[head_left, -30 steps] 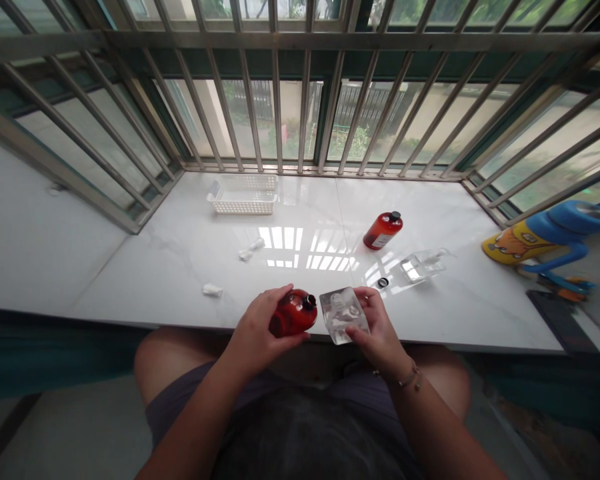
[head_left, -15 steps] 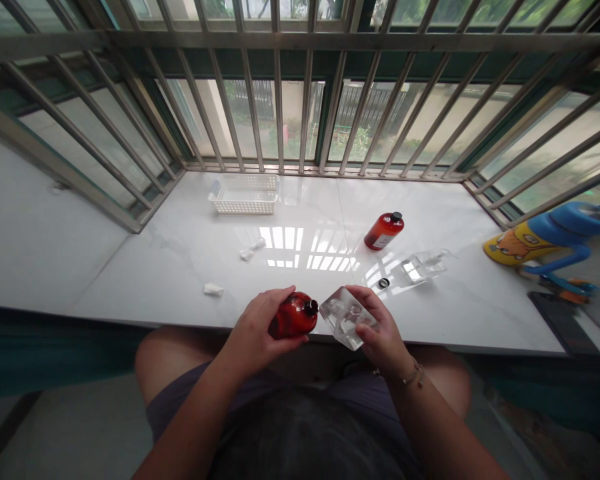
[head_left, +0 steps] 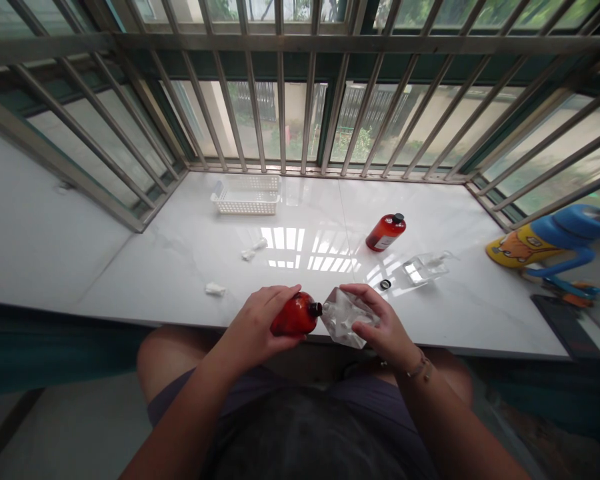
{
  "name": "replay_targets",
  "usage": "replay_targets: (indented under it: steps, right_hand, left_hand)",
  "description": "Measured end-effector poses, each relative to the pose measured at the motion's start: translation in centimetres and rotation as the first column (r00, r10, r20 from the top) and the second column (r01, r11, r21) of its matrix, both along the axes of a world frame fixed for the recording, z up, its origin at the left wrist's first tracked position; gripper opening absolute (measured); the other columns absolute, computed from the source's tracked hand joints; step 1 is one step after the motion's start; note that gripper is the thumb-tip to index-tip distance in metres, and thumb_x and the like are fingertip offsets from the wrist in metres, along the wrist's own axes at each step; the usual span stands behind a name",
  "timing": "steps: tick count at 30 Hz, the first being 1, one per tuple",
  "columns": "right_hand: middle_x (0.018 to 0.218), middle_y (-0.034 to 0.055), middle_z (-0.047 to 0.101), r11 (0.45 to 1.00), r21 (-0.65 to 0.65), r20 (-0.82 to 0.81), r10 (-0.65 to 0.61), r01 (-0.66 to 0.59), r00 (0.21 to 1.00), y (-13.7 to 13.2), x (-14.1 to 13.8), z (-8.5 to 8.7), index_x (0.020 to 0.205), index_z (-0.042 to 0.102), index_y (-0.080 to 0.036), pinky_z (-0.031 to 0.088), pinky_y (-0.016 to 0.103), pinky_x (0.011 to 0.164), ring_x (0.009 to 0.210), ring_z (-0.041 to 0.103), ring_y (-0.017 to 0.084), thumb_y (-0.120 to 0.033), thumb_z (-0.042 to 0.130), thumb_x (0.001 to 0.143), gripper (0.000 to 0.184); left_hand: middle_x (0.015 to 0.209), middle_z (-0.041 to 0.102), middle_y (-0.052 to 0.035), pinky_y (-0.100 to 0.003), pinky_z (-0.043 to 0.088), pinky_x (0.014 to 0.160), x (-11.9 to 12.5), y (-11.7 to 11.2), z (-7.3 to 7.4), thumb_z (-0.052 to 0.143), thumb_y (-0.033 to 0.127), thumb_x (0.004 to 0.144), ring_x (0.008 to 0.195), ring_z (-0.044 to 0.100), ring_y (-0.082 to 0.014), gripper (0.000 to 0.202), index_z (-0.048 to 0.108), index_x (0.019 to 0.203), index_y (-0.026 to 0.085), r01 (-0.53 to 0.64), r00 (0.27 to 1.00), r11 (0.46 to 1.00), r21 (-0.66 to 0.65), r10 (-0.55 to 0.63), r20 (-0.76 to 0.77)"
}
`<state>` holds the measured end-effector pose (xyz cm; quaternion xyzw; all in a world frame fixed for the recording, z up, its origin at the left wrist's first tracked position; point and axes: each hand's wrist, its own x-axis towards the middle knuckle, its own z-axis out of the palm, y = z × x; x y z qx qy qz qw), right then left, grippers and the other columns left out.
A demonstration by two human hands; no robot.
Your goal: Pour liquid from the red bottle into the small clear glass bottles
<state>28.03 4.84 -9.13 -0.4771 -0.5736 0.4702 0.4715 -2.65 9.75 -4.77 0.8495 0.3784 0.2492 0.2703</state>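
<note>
My left hand [head_left: 256, 327] grips a red-amber plastic bottle [head_left: 295, 315], lying on its side with its dark neck pointing right. My right hand [head_left: 386, 324] holds a clear plastic pouch [head_left: 343, 317] by its sides. The pouch's corner meets the bottle's neck, and I cannot tell whether the neck enters it. Both hands are just over the front edge of the white marble sill [head_left: 155, 280]. Farther back, a second red-amber bottle [head_left: 385, 233] lies on the sill, with a clear pouch [head_left: 425, 269] and a small black cap [head_left: 385, 285] near it.
A white plastic basket [head_left: 246, 199] stands at the back, and small white tissue pieces [head_left: 215, 289] lie on the sill. A blue and yellow toy [head_left: 523, 245] and a dark tablet [head_left: 563, 327] sit at the right. Metal window bars [head_left: 280, 100] close off the far side.
The held pouch has turned and moved left, bringing its corner against the bottle's neck. The held bottle now lies flatter, with its neck pointing right.
</note>
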Motion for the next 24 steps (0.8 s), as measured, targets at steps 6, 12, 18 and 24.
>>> replay_targets:
  steps: [6, 12, 18, 24]
  right_hand:
    - [0.128, 0.0089, 0.075, 0.999, -0.009, 0.047, 0.036, -0.035, 0.998, 0.5, 0.4, 0.8, 0.14, 0.068, -0.029, 0.062, 0.042, 0.099, 0.116, 0.074, 0.032, -0.06, 0.087, 0.088, 0.064]
    - [0.129, 0.009, 0.073, 0.997, -0.038, 0.092, 0.074, -0.07, 0.993, 0.6, 0.7, 1.6, 0.141, 0.066, -0.028, 0.06, 0.041, 0.1, 0.116, 0.073, 0.031, -0.06, 0.085, 0.09, 0.063]
    - [0.127, 0.0083, 0.073, 0.997, -0.023, 0.165, 0.079, -0.077, 0.983, 0.7, 0.9, 2.7, 0.14, 0.066, -0.03, 0.06, 0.042, 0.1, 0.113, 0.073, 0.031, -0.059, 0.085, 0.09, 0.061]
    - [0.129, 0.0084, 0.073, 0.995, -0.015, 0.221, 0.099, -0.098, 0.97, 0.9, 0.9, 3.5, 0.14, 0.066, -0.03, 0.06, 0.044, 0.103, 0.115, 0.074, 0.031, -0.055, 0.086, 0.09, 0.059]
  left_hand:
    - [0.147, 0.068, -0.0106, -0.055, 0.054, 0.116, 0.1, 0.0, -0.2, 0.095, 0.024, 0.08, 0.135, 0.065, -0.0356, 0.093, 0.049, 0.161, 0.035, 0.018, 1.0, 1.0, 0.003, -0.018, -0.005]
    - [0.15, 0.066, -0.0093, -0.054, 0.053, 0.118, 0.2, 0.0, -0.7, 0.095, 0.022, 0.079, 0.137, 0.062, -0.0333, 0.096, 0.047, 0.161, 0.034, 0.02, 1.0, 0.999, -0.028, -0.02, 0.015]
    - [0.149, 0.067, -0.0081, -0.052, 0.053, 0.118, 0.5, -0.1, -0.8, 0.096, 0.024, 0.079, 0.137, 0.063, -0.0328, 0.094, 0.049, 0.16, 0.035, 0.015, 0.998, 0.998, -0.059, -0.011, 0.057]
    - [0.149, 0.067, -0.0088, -0.052, 0.054, 0.118, 0.6, -0.1, -1.1, 0.096, 0.025, 0.08, 0.136, 0.064, -0.0331, 0.092, 0.05, 0.159, 0.035, 0.021, 0.997, 0.996, -0.09, -0.014, 0.074]
